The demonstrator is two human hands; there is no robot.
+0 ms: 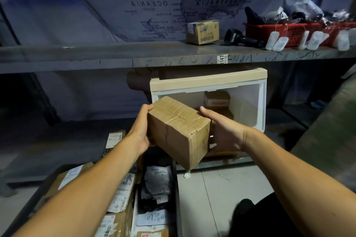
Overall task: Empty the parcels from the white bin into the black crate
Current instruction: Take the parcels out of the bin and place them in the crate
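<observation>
Now I am holding a taped cardboard box [178, 131] between my left hand [139, 131] and right hand [224, 132], fingers wrapping its sides, above the black crate [178, 188]. Several parcels are already lying there, while at least one is waiting in the white bin [250, 100].

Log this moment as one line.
both hands hold brown cardboard box | over black crate | white bin still holds parcels

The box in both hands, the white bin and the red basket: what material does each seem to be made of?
Box: brown corrugated cardboard, matte, flaps sealed with glossy tape.
White bin: probably moulded plastic, smooth walls, beige rim.
Red basket: likely plastic, a perforated lattice wall.
</observation>
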